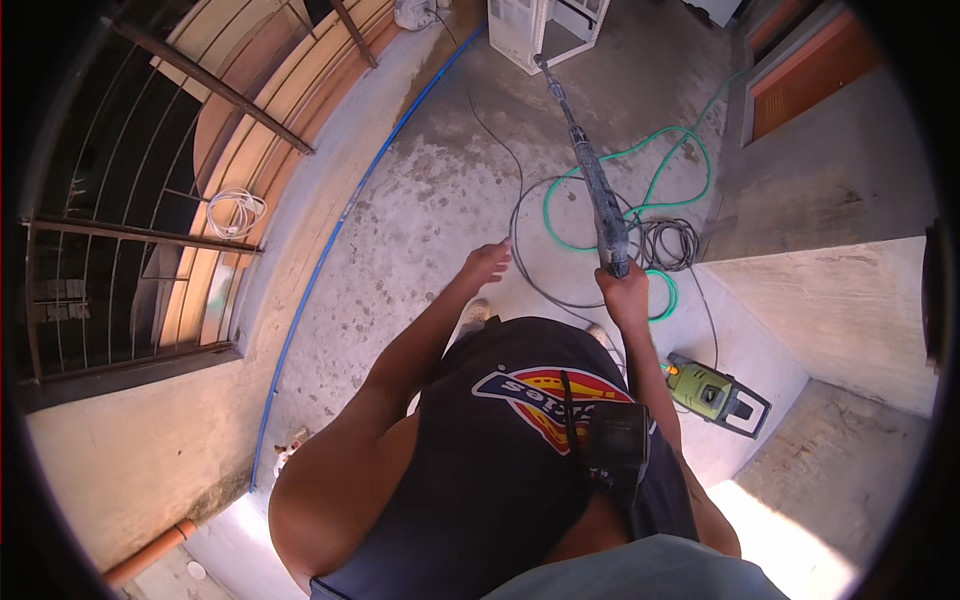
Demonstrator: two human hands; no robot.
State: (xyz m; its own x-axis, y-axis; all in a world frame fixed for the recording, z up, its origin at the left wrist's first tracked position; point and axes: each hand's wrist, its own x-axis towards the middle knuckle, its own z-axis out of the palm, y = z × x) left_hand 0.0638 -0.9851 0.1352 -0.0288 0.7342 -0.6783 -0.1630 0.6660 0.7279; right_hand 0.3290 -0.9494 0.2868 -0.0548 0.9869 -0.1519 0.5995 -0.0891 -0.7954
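Observation:
My right hand (624, 293) is closed round the grip of a long dark pressure washer gun (598, 190). Its lance points ahead and a little left, the nozzle end overlapping the lower edge of a white framed cabinet (515, 35) that stands on the wet concrete. My left hand (487, 262) hangs in the air to the left of the gun, holding nothing, its fingers loosely apart. A thin black hose (517, 222) loops across the floor just beyond it. To the right of my right forearm lies a green and black pressure washer (706, 392).
A green hose (707, 165) and a coil of dark hose (668, 245) lie across the floor at right. Along the left wall runs a blue hose (345, 215), below a barred window (150, 232) with a white cable coil (236, 213). A concrete ledge (825, 300) borders the right side.

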